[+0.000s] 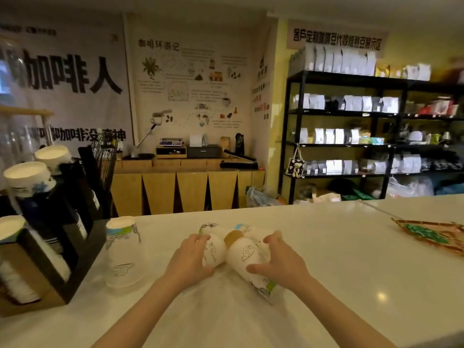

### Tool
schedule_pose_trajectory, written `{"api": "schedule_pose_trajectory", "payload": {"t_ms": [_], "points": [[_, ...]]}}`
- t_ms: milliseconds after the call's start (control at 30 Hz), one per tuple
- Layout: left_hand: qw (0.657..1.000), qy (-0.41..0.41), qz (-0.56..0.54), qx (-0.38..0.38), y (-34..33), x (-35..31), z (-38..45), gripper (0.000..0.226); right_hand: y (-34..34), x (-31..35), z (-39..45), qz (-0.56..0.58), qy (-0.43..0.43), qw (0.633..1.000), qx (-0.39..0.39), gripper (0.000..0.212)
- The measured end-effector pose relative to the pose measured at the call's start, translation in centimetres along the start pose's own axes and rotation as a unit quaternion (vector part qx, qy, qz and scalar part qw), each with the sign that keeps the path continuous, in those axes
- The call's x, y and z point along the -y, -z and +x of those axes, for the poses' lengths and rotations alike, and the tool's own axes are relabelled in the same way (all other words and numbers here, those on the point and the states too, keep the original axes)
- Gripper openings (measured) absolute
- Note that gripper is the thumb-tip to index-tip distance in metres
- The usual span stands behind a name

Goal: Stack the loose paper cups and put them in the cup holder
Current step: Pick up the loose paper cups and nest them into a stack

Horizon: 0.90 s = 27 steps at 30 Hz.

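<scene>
Several white printed paper cups lie on their sides on the white counter (339,272) in front of me. My left hand (190,257) grips one lying cup (213,249). A second cup (247,257), its brown base pointing away from me, is held by my right hand (278,262); a third cup (251,229) lies just behind. To the left stands a stack of upside-down cups (123,252). At the far left sits the black cup holder (82,247), with cup stacks (29,177) leaning in its slots.
A brown and green paper packet (431,234) lies at the counter's right edge. Behind the counter are a wooden cabinet (185,189) with a printer and scales, and black shelves (351,144) of coffee bags. A wire rack (104,156) stands behind the holder.
</scene>
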<state>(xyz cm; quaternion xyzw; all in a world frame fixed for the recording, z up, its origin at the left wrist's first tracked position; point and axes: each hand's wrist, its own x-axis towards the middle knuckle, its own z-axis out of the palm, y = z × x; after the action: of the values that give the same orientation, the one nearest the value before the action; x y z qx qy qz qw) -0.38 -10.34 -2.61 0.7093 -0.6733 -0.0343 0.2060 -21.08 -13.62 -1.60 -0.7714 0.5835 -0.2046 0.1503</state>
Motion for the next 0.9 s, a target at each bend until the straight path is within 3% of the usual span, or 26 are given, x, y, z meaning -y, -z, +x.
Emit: {"api": "schedule_pose_trajectory", "payload": {"t_ms": [200,400,567,700,800,900], "points": [[0.997,0.041,0.067,0.007,-2.0,0.6,1.4,0.093,-1.5,1.3,1.0,-0.124,0.034,0.992,0.019,0.083],[0.997,0.047,0.065,-0.014,-2.3,1.8,1.4,0.083,-1.5,1.8,1.6,-0.159,0.007,0.984,0.074,0.090],[0.996,0.059,-0.044,-0.048,-1.2,2.9,-0.2,0.093,2.7,2.3,2.5,-0.040,-0.028,0.988,0.144,0.086],[0.982,0.053,-0.148,-0.104,-0.1,3.3,-1.3,0.097,6.9,2.7,3.8,0.118,-0.016,0.982,0.144,0.063],[0.960,0.050,-0.241,-0.135,0.0,2.8,-2.0,0.094,8.3,3.9,4.6,0.302,0.018,0.948,0.104,0.060],[0.929,0.073,-0.331,-0.149,-0.9,2.8,-2.4,0.091,7.1,5.7,5.0,0.472,0.065,0.877,0.056,0.069]]}}
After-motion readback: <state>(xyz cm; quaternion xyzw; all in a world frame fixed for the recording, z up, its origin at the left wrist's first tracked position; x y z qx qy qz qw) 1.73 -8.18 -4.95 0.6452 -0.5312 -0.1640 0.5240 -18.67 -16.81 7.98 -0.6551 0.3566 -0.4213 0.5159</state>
